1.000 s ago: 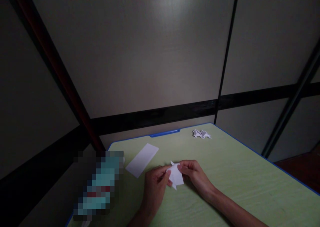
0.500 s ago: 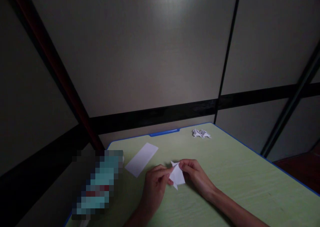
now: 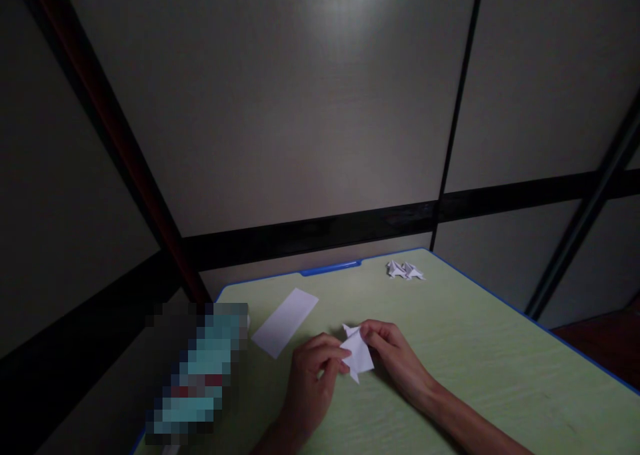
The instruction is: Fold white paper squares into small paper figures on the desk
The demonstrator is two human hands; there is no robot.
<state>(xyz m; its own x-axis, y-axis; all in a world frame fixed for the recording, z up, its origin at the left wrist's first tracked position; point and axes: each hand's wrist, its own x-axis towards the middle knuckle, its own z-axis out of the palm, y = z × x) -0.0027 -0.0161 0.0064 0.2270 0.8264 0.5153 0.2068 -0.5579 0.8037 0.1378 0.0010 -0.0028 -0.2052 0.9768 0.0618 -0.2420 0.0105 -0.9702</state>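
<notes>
A small piece of folded white paper (image 3: 359, 353) with pointed flaps is held between my two hands, low over the table. My left hand (image 3: 314, 375) grips its left edge, fingers laid along the paper's face. At the upper right corner my right hand (image 3: 393, 348) pinches the paper between thumb and fingers. Two folded white paper figures (image 3: 404, 270) sit close together toward the far right corner. To the left of my hands lies a flat white paper strip (image 3: 285, 323).
The light green table (image 3: 480, 348) has a blue edge and a blue handle strip (image 3: 331, 268) at the back. A blurred-out teal item (image 3: 203, 368) lies along the left edge. Behind the table stand grey panels (image 3: 310, 108) with a black band.
The fingers of my left hand have shifted slightly down the paper, uncovering more of its face. My right hand keeps its pinch. The whole view has shifted a little.
</notes>
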